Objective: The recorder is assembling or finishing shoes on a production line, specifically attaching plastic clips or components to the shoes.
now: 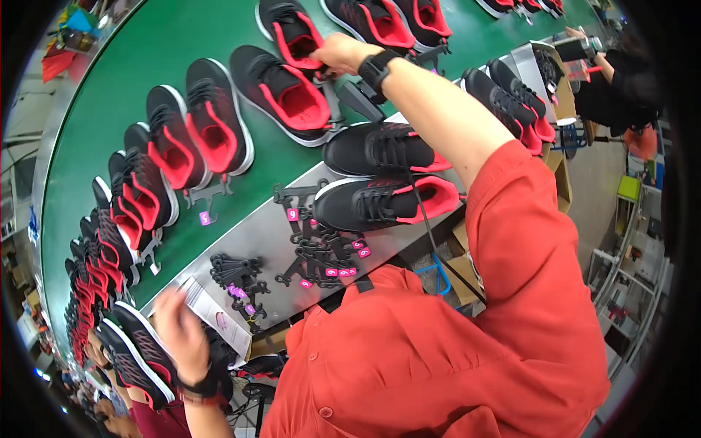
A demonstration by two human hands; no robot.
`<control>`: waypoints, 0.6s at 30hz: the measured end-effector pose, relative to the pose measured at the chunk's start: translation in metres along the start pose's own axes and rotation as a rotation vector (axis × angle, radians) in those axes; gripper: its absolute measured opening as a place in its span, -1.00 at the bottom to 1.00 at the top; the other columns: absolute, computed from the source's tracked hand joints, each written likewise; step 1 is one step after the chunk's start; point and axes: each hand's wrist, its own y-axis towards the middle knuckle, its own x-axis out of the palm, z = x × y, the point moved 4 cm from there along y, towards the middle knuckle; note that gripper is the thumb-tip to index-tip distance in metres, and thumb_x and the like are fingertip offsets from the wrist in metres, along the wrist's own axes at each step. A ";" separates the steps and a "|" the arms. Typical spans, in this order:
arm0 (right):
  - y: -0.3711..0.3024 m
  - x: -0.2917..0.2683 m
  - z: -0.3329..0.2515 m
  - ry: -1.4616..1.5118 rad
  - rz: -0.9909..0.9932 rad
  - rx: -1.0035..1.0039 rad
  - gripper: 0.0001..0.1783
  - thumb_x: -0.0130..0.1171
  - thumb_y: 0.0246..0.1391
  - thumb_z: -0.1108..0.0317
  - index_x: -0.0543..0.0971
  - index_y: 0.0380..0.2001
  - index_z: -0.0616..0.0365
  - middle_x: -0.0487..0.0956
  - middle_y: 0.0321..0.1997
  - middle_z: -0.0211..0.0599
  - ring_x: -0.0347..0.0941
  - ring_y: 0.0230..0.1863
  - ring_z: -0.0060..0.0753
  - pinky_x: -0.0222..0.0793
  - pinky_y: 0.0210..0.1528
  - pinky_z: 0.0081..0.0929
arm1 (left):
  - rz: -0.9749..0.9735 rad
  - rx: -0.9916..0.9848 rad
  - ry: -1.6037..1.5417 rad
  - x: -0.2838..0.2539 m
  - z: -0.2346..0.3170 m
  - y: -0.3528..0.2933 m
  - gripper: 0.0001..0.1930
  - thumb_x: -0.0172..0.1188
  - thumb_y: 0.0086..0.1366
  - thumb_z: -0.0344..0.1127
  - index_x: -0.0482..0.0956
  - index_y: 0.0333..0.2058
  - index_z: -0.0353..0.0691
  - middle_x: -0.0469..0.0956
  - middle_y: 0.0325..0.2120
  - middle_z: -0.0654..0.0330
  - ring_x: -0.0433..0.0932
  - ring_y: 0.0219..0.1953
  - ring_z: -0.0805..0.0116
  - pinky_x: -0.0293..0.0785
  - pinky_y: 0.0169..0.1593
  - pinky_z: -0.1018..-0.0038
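Right hand [337, 52], black watch on the wrist, is stretched out over the green conveyor belt [139, 73]. Fingers curl down onto the pink-lined collar of a black mesh sneaker with white sole [292, 33]; whether they pinch it or just rest on it, cannot tell.

Left hand [179, 328] sits low at the near edge of the grey metal worktable [255, 237], fingers spread loosely, touching a white printed paper sheet [219, 317]; blurred, grip unclear.

Two more black sneakers with pink lining [383, 175] lie side by side on the table. Just beside them: piles of black plastic hangers with pink size tags [318, 248]. A long row of matching sneakers [146, 182] runs along the belt. Another person's hand [577, 33] shows far right.
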 end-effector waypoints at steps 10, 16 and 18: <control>-0.191 -0.112 0.103 -0.055 -0.065 -0.325 -0.79 0.00 0.11 0.44 0.56 -0.22 0.21 0.54 -0.40 -0.45 0.42 -0.42 -0.69 0.34 -0.33 -0.64 | -0.470 0.227 0.213 0.226 0.083 0.207 -0.43 0.20 0.09 -0.33 0.32 0.12 -0.26 0.40 0.05 -0.12 0.48 -0.03 -0.13 0.41 0.04 0.15; -0.242 -0.102 0.186 0.024 0.232 -0.240 -0.61 -0.16 -0.14 0.69 0.56 -0.25 0.25 0.51 -0.39 -0.37 0.43 -0.36 -0.55 0.37 -0.24 -0.57 | -0.473 0.453 0.226 0.229 0.078 0.209 -0.81 0.18 0.12 -0.41 0.44 -0.29 -0.30 0.42 -0.32 -0.07 0.48 -0.25 -0.16 0.42 -0.20 0.08; -0.244 -0.100 0.188 -0.087 0.357 -0.392 -0.62 -0.10 -0.19 0.68 0.56 -0.26 0.22 0.53 -0.38 -0.27 0.46 -0.33 -0.38 0.40 -0.22 -0.47 | -0.414 0.483 0.272 0.227 0.072 0.218 -0.85 0.12 0.14 -0.44 0.44 -0.29 -0.30 0.42 -0.31 -0.08 0.48 -0.24 -0.16 0.42 -0.21 0.09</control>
